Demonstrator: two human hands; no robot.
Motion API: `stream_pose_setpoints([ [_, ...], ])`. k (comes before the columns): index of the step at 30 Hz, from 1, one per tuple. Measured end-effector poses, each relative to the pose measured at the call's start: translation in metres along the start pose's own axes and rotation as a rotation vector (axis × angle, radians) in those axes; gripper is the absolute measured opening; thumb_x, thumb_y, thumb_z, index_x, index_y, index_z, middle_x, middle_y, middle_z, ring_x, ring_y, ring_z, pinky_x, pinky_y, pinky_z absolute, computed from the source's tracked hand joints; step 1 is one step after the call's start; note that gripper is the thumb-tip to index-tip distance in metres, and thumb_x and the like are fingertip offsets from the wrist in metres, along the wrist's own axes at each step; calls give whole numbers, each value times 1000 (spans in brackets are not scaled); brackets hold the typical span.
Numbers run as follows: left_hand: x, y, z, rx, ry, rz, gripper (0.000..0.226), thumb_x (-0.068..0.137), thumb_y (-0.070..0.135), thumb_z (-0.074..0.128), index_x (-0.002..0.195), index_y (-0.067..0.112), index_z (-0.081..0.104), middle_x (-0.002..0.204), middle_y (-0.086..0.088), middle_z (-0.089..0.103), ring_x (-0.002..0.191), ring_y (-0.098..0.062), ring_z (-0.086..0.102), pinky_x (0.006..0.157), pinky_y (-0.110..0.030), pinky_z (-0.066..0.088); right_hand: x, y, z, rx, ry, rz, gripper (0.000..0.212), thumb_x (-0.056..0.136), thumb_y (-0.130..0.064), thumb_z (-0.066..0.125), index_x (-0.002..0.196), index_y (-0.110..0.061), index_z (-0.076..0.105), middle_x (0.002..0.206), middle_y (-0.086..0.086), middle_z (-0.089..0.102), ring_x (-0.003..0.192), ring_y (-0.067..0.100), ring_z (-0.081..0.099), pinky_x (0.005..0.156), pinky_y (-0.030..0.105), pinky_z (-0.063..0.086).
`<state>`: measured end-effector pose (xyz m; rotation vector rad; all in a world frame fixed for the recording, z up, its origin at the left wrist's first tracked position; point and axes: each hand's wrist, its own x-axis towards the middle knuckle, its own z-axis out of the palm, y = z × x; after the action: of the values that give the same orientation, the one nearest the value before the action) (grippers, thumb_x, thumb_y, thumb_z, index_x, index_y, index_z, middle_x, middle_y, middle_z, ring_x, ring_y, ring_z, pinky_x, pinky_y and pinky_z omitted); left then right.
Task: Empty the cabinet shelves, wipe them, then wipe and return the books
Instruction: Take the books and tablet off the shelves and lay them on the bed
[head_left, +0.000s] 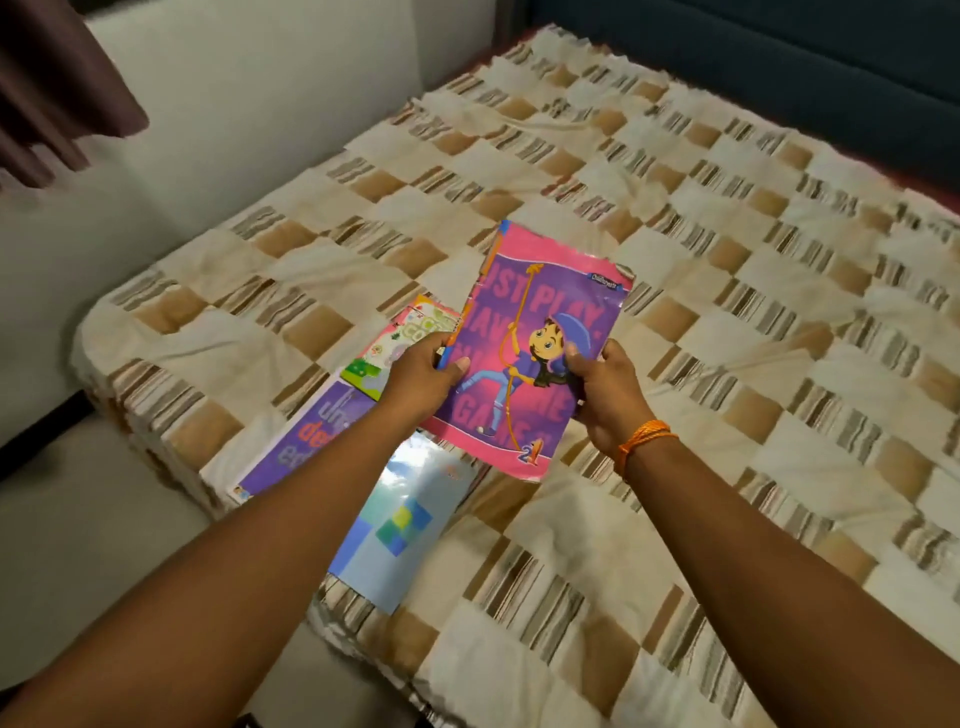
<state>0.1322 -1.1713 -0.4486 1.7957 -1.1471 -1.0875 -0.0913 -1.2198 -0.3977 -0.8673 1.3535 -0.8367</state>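
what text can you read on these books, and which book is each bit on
Pink and purple book, held by both hands: "PLAY", "GAME", "1" at its lower corner; other words partly covered.
Its small blue corner label: too small to read.
Purple book on the bed: blurred.
Green and white book: blurred.
Light blue book: none legible.

Single head view, forward and down, close over bed (727, 260)

You face a bed (727, 270) under a checked cream-and-tan cover, pale wall (234, 93) at its left edge, dark curtain (57, 88) top left.
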Motion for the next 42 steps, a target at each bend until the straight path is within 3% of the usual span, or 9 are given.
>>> stream_pose_setpoints([
  [4,35,-33,34,147,23,-71,27,93,23,65,119,17,67,108,-1,71,94,-20,61,77,-30,41,46,64,-3,-61,-53,92,41,93,-2,65,128,-18,50,113,6,70,87,25,69,63,42,59],
  [8,72,-88,65,255,4,-147,37,88,5,59,124,11,63,101,-6,64,94,-30,59,68,-28,32,90,122,-1,-89,-33,145,41,92,-2,66,127,-17,50,112,9,71,82,24,71,60,40,60],
  [17,141,-175,106,445,-35,-148,36,86,0,58,121,3,61,107,-23,59,102,-42,58,71,-30,32,186,207,6,-103,12,212,42,89,6,65,118,-23,56,105,8,71,86,27,70,58,31,54],
  [23,158,-199,125,597,-64,-111,46,87,-2,55,132,6,54,115,-22,52,108,-42,55,82,-41,44,216,244,-4,-116,32,259,40,83,3,75,118,-12,61,106,17,73,88,34,72,59,38,59],
  [26,151,-200,130,650,-29,-109,50,84,-2,58,132,9,53,115,-20,53,108,-42,55,83,-43,47,219,244,-12,-182,-4,320,36,81,-1,78,114,-8,65,98,22,73,76,33,70,70,51,59],
  [30,139,-190,134,680,-12,-133,49,84,2,60,132,12,54,121,-17,55,112,-40,56,85,-44,49,221,233,-20,-466,16,327,22,73,-7,81,90,-3,68,73,19,71,57,30,62,65,49,61],
  [32,134,-178,133,658,36,-142,39,89,7,60,127,14,59,127,-14,54,115,-38,56,89,-44,50,217,220,-22,-516,48,322,22,71,-4,78,91,-5,68,80,26,73,60,31,66,65,54,62],
  [35,124,-152,125,568,60,-153,44,94,14,61,138,16,57,136,-13,52,122,-36,54,97,-45,48,202,190,-22,-440,63,292,39,82,-3,75,119,-8,63,94,21,73,66,24,69,62,37,61],
  [42,88,-63,84,319,98,-189,39,91,16,65,130,14,63,128,-9,66,118,-29,59,96,-33,45,138,96,-15,-286,-73,135,27,91,-2,65,117,-6,62,104,24,70,72,24,69,61,34,55],
])
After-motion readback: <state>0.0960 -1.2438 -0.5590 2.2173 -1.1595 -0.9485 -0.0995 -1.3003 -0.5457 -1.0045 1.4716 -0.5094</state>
